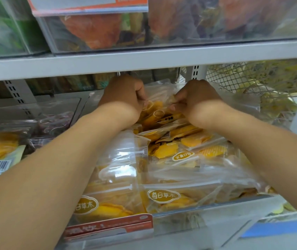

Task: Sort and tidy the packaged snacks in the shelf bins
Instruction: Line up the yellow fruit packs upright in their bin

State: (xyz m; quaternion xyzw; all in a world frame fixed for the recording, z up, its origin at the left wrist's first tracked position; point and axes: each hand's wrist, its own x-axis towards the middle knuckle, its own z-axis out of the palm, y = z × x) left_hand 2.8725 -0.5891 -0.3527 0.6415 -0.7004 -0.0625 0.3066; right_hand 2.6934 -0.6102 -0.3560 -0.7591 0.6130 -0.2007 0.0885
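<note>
From the head view, both hands reached deep into the clear bin (180, 212) of mango packets. The left hand (124, 94) and right hand (196, 100) had fingers curled, each pinching the rear packet (159, 100) between them. It looked like straightening the back row; next, probably, seating that packet flat.
</note>
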